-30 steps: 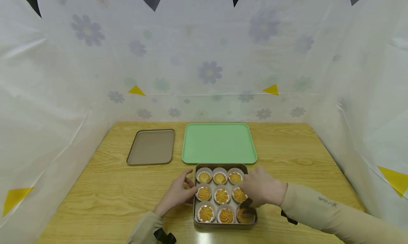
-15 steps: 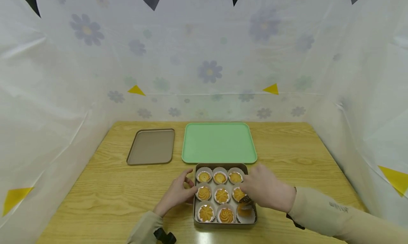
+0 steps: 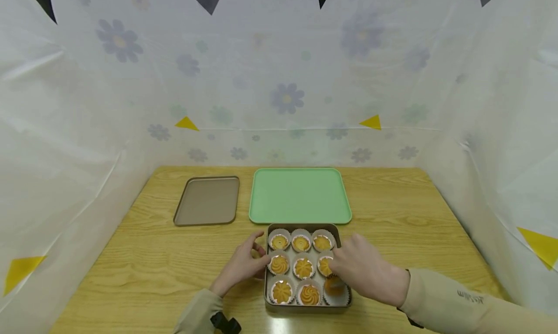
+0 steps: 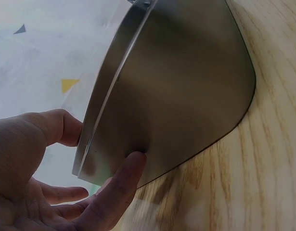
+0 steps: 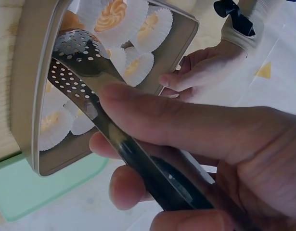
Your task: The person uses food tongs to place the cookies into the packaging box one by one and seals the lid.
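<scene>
My right hand [image 3: 366, 266] grips a pair of metal tongs [image 5: 138, 154] with perforated ends, over the front right of a baking tin [image 3: 308, 309]. In the right wrist view the perforated ends reach inside the tin, right at a piped cookie [image 3: 334, 286]. That cookie sits toward the far side of its white paper cup [image 3: 337, 300]. Several other swirl-piped cookies [image 3: 303, 268] fill paper cups in rows. My left hand [image 3: 241, 263] is at the tin's left side, thumb at the rim and a fingertip [image 4: 135, 161] against the outer wall.
A flat brown tray [image 3: 207, 201] lies at the back left of the wooden table [image 3: 152, 266]. Beside it is a mint-green tray [image 3: 300, 196], just behind the tin. White sheeting [image 3: 279, 57] with flowers and pennants surrounds the table.
My right hand has shifted a little to the right. The front right cookie has moved away from the near edge of its cup, baring the liner. My left hand stays put.
</scene>
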Available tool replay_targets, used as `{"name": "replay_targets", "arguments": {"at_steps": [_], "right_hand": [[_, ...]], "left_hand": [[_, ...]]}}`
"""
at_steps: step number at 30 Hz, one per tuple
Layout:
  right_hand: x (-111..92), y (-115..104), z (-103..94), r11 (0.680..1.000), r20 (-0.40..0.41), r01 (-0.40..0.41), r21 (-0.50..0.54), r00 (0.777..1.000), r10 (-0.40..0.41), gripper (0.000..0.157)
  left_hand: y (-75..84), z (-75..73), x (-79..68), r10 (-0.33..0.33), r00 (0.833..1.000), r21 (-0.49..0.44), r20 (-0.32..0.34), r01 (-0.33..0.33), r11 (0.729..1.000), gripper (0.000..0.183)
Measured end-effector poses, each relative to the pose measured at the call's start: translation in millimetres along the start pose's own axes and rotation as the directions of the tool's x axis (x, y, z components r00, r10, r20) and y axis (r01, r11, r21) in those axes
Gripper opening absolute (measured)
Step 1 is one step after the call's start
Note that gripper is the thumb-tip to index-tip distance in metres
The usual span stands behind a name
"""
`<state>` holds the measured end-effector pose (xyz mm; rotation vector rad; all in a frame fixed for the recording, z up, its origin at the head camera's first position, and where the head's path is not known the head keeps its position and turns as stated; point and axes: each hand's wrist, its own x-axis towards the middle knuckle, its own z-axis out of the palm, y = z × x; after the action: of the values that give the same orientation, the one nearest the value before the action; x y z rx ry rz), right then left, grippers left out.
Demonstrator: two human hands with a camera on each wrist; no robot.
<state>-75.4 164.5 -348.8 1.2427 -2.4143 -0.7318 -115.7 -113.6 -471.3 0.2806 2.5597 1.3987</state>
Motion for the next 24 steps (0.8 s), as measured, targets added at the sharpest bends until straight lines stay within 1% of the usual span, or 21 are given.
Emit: {"name": "replay_targets", "arguments": {"at_steps": [3,9,14,17,21,24], "right_hand": [[-1.3,-1.4,2.1,1.0,-0.002,0.006,0.007,1.0,-0.006,0.048],[-2.6,2.4,5.2,1.0,-0.004,0.019,0.01,1.0,-0.019,0.056],[-2.2,8.5,7.3,0.996,0.01,0.039,0.076,0.999,-0.039,0.049],[-0.7,11.7,6.4,0.994,0.031,0.045,0.103,0.998,-0.048,0.05],[1.0,14.5,3.0,0.994,0.016,0.063,0.085,0.998,-0.064,0.051],[1.8,15.0,1.3,0.997,-0.004,0.063,0.052,0.998,-0.063,0.047]], "left_hand": [[-0.3,0.3,0.1,0.0,1.0,0.004,0.0,0.0,1.0,0.071],[-0.8,0.5,0.3,-0.004,1.0,0.001,-0.002,0.004,1.0,0.07],[-0.8,0.9,0.2,-0.009,1.0,0.007,-0.002,0.009,1.0,0.07],[-0.9,1.1,0.2,-0.009,1.0,0.015,-0.005,0.009,1.0,0.069],[-1.2,1.0,0.5,-0.007,1.0,0.013,-0.004,0.007,1.0,0.07],[-1.5,0.9,0.7,-0.008,1.0,0.004,-0.002,0.008,1.0,0.07]]}}
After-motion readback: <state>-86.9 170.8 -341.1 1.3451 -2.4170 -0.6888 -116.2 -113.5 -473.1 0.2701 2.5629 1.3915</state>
